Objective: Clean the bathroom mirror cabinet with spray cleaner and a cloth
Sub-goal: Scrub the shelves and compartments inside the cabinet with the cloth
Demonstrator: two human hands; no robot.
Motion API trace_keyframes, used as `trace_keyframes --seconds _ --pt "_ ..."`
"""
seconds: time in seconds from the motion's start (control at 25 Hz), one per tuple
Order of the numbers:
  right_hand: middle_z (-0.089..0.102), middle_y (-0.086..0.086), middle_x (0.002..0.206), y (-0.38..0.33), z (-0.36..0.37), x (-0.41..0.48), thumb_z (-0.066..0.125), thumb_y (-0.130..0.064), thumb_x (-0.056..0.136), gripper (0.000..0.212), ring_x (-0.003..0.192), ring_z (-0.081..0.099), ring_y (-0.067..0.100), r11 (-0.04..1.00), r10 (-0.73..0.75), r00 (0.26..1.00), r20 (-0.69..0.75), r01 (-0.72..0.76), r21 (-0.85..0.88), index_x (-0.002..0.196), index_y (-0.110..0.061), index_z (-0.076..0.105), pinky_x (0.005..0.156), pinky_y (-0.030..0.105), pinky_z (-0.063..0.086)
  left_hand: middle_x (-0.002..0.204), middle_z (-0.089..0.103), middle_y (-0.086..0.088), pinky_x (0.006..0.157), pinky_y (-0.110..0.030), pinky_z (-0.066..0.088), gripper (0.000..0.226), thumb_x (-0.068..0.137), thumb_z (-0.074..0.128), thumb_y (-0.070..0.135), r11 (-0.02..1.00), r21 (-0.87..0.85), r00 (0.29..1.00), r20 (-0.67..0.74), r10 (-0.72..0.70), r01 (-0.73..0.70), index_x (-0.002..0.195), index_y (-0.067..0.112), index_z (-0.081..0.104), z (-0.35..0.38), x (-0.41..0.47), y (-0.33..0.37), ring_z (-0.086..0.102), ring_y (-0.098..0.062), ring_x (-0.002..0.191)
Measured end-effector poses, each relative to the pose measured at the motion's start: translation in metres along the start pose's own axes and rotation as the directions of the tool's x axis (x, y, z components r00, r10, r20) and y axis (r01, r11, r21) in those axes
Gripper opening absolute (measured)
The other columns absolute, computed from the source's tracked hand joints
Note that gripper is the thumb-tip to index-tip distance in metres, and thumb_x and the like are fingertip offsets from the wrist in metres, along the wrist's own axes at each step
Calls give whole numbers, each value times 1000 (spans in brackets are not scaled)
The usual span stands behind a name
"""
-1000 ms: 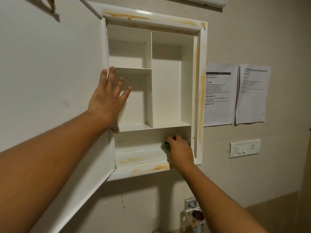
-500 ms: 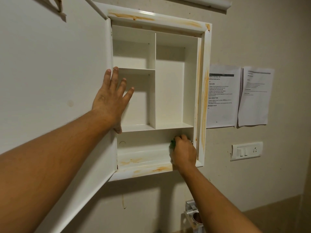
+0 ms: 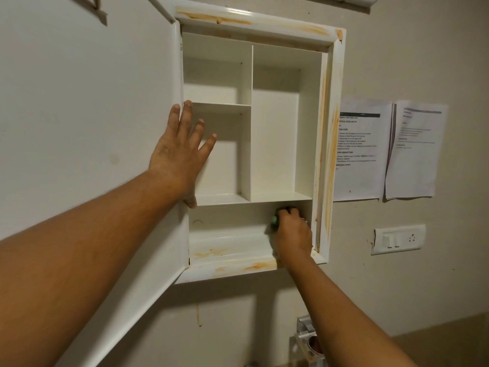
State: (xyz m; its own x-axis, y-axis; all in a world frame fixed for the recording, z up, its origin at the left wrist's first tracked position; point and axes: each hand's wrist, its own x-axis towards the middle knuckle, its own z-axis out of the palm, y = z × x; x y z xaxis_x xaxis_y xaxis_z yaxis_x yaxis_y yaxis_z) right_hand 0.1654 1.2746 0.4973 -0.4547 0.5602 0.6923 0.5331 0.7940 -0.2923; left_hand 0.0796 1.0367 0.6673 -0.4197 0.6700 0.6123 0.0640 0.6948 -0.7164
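1 head cam, arm's reach, facing fwd at open wall cabinet [image 3: 334, 128].

The white plastic-looking mirror cabinet [image 3: 337, 75] is smooth and glossy, with orange-brown stains. The beige wall [image 3: 423, 62] is matt, the white paper sheets [image 3: 360, 181] smooth, the silvery metal holder [image 3: 304, 328] shiny, the green cloth [image 3: 274, 221] too blurred to judge.
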Motion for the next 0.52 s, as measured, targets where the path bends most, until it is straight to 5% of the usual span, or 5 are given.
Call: trace_keyframes --seconds 0.28,0.44,0.52 --pt "72 5 93 -1 -5 12 65 -24 93 9 82 69 26 999 53 990 128 -54 7 98 -16 67 71 35 58 170 -7 -22 118 -71 -7 156 52 51 103 1000 1 1000 1 1 -1 161 16 -18 -2 0 1 -20 -62 146" --pt "73 0 104 -39 -5 -10 71 -18 84 28 93 67 22 856 -279 952 128 186 483 112 -24 72 82 38 57 170 -7 -22 118 -72 -8 155 52 55 101 1000 10 999 39 -7 7 161 17 -17 -7 -4 1 -19 -62 146" --pt "68 0 116 -72 3 -23 70 -16 81 44 98 65 25 789 -498 866 54 426 443 124 -25 69 83 40 56 170 -8 -21 118 -71 -7 156 52 55 101 1000 9 999 37 -7 7 161 17 -17 -7 -4 1 -19 -62 146"
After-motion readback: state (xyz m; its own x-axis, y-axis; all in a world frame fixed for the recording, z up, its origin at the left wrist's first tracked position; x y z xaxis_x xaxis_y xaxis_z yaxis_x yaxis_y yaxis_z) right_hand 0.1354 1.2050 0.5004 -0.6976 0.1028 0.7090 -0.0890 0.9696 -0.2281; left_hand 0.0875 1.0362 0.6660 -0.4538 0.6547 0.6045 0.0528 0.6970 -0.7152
